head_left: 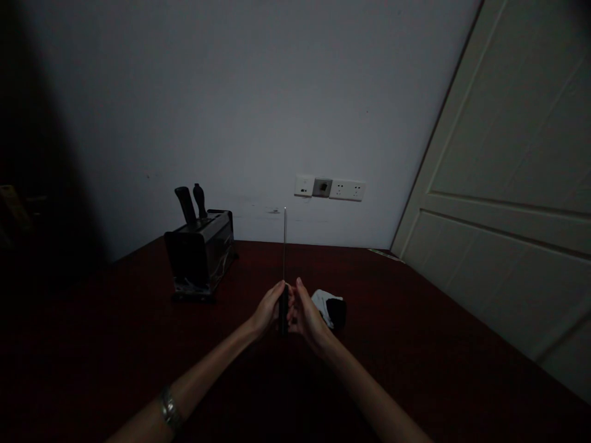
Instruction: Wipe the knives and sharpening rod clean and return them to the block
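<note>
A knife [284, 307] stands point up between my hands, its black handle low and its thin blade seen edge-on against the wall. My left hand [268, 309] is closed round the handle from the left, the thumb near its top. From the right, my right hand [311, 320] cups the handle, with its thumb raised and its fingers partly hidden. Which hand some of the curled fingertips belong to is hard to make out. Just right of my right hand lies a crumpled white and black cloth [322, 302].
A dark knife block [187, 261] with two black handles sticking out stands at the left of the dark red table [392, 307]. Behind it rises a pale wall with a row of sockets [344, 189]. A white panelled door [503, 215] slants along the right side. The light is dim.
</note>
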`<action>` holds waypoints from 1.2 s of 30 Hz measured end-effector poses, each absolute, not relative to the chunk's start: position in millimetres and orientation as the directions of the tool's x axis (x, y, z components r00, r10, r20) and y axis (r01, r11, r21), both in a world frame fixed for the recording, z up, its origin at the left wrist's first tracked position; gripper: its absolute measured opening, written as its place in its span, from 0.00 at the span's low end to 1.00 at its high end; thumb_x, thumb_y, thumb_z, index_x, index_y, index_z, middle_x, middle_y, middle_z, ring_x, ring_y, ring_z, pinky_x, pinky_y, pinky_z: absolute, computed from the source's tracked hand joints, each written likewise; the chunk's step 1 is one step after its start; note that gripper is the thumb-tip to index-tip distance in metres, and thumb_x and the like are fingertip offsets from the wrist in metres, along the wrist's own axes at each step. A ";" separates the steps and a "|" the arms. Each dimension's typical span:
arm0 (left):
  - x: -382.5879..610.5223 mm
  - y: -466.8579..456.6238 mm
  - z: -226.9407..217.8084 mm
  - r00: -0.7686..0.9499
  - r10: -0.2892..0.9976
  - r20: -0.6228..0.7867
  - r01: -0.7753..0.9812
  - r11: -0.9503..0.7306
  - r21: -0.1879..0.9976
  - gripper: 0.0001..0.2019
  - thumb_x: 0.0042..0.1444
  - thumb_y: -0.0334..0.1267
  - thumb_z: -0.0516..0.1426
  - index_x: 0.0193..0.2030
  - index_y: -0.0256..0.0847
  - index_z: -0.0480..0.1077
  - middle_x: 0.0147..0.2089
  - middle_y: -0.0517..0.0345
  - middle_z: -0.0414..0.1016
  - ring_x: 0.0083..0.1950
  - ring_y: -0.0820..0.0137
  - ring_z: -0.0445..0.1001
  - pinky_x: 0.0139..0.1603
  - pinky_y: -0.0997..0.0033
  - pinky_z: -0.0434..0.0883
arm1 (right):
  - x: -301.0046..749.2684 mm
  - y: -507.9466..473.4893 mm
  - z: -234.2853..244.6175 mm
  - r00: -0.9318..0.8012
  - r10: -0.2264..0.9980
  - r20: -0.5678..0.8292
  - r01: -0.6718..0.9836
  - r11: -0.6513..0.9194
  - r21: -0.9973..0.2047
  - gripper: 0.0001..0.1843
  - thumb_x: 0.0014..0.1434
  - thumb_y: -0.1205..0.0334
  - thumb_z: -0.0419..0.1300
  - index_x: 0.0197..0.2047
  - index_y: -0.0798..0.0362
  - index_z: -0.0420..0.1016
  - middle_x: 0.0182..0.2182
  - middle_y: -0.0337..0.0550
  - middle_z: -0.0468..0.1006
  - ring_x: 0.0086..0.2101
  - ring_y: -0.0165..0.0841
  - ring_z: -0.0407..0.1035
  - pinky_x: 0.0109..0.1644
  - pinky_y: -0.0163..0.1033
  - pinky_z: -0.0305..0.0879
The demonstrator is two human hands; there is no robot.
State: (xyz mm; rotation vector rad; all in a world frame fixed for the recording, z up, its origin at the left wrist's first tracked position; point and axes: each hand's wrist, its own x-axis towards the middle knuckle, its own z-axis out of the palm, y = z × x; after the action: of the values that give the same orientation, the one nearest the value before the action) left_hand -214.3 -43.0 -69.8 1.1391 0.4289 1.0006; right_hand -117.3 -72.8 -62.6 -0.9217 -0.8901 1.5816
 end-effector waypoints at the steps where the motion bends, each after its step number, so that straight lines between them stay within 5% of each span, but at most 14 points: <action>1: -215.0 -43.3 -70.2 0.535 0.824 0.189 -0.434 0.075 0.898 0.17 0.53 0.53 0.51 0.33 0.39 0.59 0.25 0.64 0.63 0.18 0.78 0.63 0.16 0.79 0.60 | -118.8 -72.0 -63.2 -0.147 0.982 -0.121 -0.416 -0.173 -0.893 0.28 0.48 0.34 0.50 0.25 0.53 0.64 0.11 0.30 0.60 0.13 0.23 0.55 0.20 0.30 0.57; 6: -218.8 -43.8 -76.9 0.589 0.797 0.137 -0.370 0.114 0.922 0.14 0.50 0.45 0.56 0.37 0.40 0.57 0.26 0.63 0.65 0.24 0.75 0.67 0.21 0.79 0.60 | -120.4 -62.2 -76.9 -0.023 0.980 -0.197 -0.372 -0.192 -0.908 0.26 0.49 0.36 0.52 0.33 0.52 0.67 0.12 0.28 0.58 0.13 0.23 0.55 0.20 0.31 0.60; 14: -218.9 -40.8 -82.6 0.549 0.804 0.228 -0.271 -0.088 0.959 0.20 0.46 0.41 0.59 0.45 0.40 0.60 0.38 0.59 0.65 0.40 0.70 0.66 0.36 0.74 0.63 | -116.7 -63.7 -81.5 0.036 0.999 -0.009 -0.308 0.002 -0.951 0.30 0.48 0.36 0.54 0.44 0.50 0.66 0.31 0.41 0.72 0.24 0.30 0.68 0.20 0.32 0.60; 22: -215.5 -43.4 -79.1 0.510 0.772 0.380 -0.177 -0.338 0.924 0.18 0.50 0.41 0.57 0.47 0.40 0.59 0.42 0.55 0.67 0.47 0.66 0.65 0.50 0.65 0.61 | -112.8 -55.6 -86.5 0.104 0.988 0.117 -0.391 0.148 -0.908 0.28 0.46 0.40 0.58 0.42 0.54 0.69 0.36 0.44 0.75 0.37 0.36 0.69 0.40 0.38 0.63; 28: -215.7 -46.4 -70.8 0.407 0.780 0.476 -0.006 -0.519 0.855 0.15 0.49 0.40 0.58 0.44 0.41 0.67 0.42 0.54 0.67 0.47 0.64 0.63 0.51 0.64 0.60 | -112.3 -62.9 -80.7 0.230 0.973 0.023 -0.450 0.127 -0.884 0.23 0.43 0.40 0.61 0.33 0.51 0.66 0.27 0.38 0.73 0.29 0.33 0.69 0.30 0.35 0.63; 36: -216.7 -47.0 -68.0 0.376 0.756 0.535 0.124 -0.613 0.780 0.12 0.47 0.41 0.60 0.39 0.42 0.71 0.38 0.55 0.66 0.43 0.64 0.60 0.45 0.67 0.60 | -113.0 -65.3 -73.6 -0.012 1.000 -0.026 -0.560 -0.028 -0.828 0.27 0.42 0.38 0.59 0.30 0.55 0.72 0.19 0.39 0.72 0.21 0.32 0.66 0.20 0.33 0.58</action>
State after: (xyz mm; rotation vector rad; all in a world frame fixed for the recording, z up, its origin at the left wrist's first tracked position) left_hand -216.7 -47.0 -68.0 1.9887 0.7569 1.2487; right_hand -113.0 -65.3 -73.6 -0.7772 -0.7491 1.4562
